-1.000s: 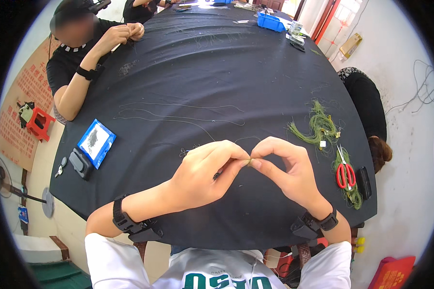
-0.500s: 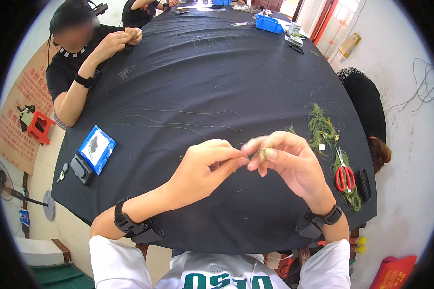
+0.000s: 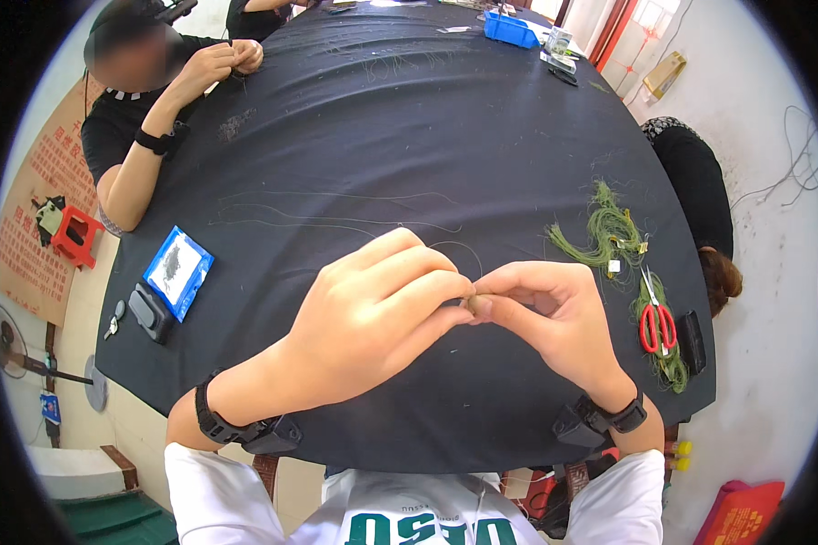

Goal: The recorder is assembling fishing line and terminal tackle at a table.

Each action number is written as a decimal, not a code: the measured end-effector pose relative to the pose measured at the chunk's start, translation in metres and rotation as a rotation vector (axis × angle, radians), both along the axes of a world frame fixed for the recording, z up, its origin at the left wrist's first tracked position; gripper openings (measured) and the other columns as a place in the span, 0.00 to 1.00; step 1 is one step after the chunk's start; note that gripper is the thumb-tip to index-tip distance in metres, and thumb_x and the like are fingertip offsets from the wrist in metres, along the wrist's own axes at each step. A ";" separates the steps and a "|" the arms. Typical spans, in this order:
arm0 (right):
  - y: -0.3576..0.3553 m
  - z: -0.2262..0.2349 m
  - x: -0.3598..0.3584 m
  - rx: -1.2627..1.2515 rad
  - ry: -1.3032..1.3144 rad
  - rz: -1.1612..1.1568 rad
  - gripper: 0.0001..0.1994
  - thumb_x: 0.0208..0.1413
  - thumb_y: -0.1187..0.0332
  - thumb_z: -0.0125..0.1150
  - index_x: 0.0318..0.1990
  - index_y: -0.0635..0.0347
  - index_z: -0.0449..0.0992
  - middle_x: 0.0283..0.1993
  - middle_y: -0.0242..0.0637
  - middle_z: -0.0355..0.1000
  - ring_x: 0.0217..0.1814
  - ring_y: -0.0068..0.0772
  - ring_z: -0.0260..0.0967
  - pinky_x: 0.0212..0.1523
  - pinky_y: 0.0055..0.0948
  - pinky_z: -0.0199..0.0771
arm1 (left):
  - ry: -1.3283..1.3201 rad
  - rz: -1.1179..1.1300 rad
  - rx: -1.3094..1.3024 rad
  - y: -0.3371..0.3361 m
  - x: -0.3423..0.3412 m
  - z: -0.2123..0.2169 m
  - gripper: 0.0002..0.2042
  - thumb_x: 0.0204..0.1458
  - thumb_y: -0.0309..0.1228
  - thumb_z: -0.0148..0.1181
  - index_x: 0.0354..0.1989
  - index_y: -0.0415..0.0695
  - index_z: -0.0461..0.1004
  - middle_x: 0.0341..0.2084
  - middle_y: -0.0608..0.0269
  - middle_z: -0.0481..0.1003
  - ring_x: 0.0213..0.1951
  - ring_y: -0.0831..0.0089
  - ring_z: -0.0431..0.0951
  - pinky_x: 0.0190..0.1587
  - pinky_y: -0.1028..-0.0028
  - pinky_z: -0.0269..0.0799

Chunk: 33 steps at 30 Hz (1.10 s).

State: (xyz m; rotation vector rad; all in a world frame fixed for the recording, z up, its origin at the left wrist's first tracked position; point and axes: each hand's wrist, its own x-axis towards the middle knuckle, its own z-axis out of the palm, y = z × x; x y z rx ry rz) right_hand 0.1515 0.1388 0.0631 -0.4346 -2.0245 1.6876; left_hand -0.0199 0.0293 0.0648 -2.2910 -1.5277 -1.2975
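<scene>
My left hand and my right hand meet over the black-covered table, fingertips touching. Both are closed in a pinch. A thin greenish line loops up from behind my left fingers and comes down to the right fingertips. Between my right thumb and index finger sits a small brownish piece, mostly covered by fingers; its kind cannot be made out. Beyond my hands, several long thin lines lie stretched across the cloth.
To the right lie green line bundles, red-handled scissors and a black case. At left are a blue-edged packet and a dark grey case. A co-worker sits far left; a blue tray stands far back.
My left hand has moved in over the right fingertips, and my right fingers have closed inward. The small piece is now more covered. The line's loop shows larger above my hands.
</scene>
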 end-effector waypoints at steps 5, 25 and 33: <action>-0.003 0.004 0.001 0.062 -0.083 -0.004 0.06 0.52 0.80 0.58 0.37 0.73 0.77 0.34 0.41 0.76 0.37 0.27 0.75 0.42 0.23 0.75 | -0.046 -0.007 0.001 0.003 0.002 -0.004 0.09 0.37 0.24 0.68 0.29 0.38 0.75 0.26 0.59 0.75 0.28 0.64 0.75 0.30 0.71 0.70; -0.007 -0.015 -0.007 0.472 -0.028 -0.142 0.05 0.53 0.81 0.51 0.35 0.69 0.73 0.29 0.41 0.74 0.34 0.27 0.75 0.37 0.23 0.73 | 0.010 -0.001 -0.102 0.011 -0.002 -0.019 0.05 0.45 0.19 0.58 0.30 0.38 0.70 0.25 0.58 0.69 0.28 0.63 0.69 0.31 0.69 0.66; 0.017 -0.009 -0.003 -0.025 -0.054 -0.007 0.06 0.57 0.75 0.52 0.34 0.66 0.75 0.41 0.39 0.75 0.35 0.22 0.73 0.31 0.19 0.71 | -0.311 -0.049 -0.419 0.013 -0.011 -0.018 0.04 0.50 0.22 0.57 0.33 0.36 0.71 0.28 0.59 0.72 0.29 0.72 0.73 0.34 0.75 0.68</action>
